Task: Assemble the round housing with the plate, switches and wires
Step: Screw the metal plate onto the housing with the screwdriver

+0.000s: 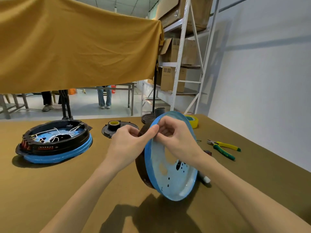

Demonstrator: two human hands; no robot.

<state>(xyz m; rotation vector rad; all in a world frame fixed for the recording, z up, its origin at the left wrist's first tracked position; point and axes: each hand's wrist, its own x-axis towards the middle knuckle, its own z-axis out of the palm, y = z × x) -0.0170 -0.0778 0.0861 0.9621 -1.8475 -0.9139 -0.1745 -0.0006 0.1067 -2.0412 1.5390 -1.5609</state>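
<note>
Both hands pinch the plate's upper rim: left hand (129, 138) outside, right hand (173, 133) inside the blue plate (168, 174). Below the grip, I'd keep the dark housing (140, 170) pressed flush while seating it

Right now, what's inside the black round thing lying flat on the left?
Inside the black round housing I can see white wires looped over a pale blue plate. Its near wall hides the part of the inside closest to us.

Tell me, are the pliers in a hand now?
No, the pliers lie on the table, right of both hands.
</note>
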